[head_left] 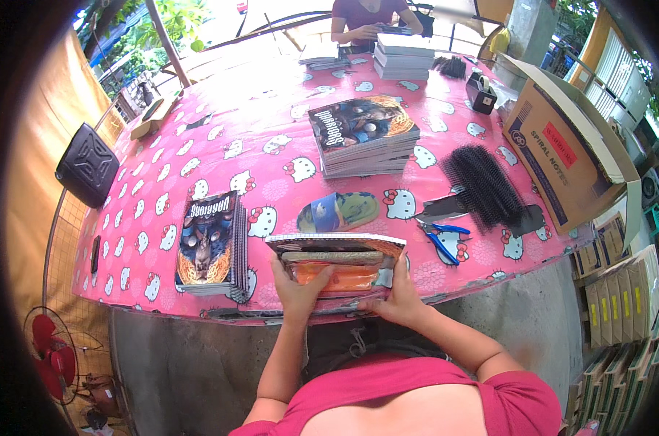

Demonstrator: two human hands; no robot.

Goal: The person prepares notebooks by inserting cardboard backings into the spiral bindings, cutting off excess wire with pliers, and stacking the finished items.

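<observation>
At the near table edge, my left hand (300,289) and my right hand (400,296) grip the two ends of a notebook (336,240) tilted up on its edge. Its pages and a strip of dark, orange-patterned cover show. Below it, between my hands, lie a greyish-green bar (333,256) and an orange, plastic-looking piece (322,276); my left thumb rests over the orange piece. Just beyond the notebook is a blue and green slipper-shaped item (338,211). Blue-handled pliers (445,243) lie right of my right hand. Left of my left hand stands a stack of dark-covered spiral notebooks (209,243).
A taller notebook stack (362,134), black binding coils (483,185), a tape dispenser (481,93) and an open cardboard box (562,145) stand on the pink patterned table (278,190). Across it, a person (373,22) handles something beside a white stack (403,58).
</observation>
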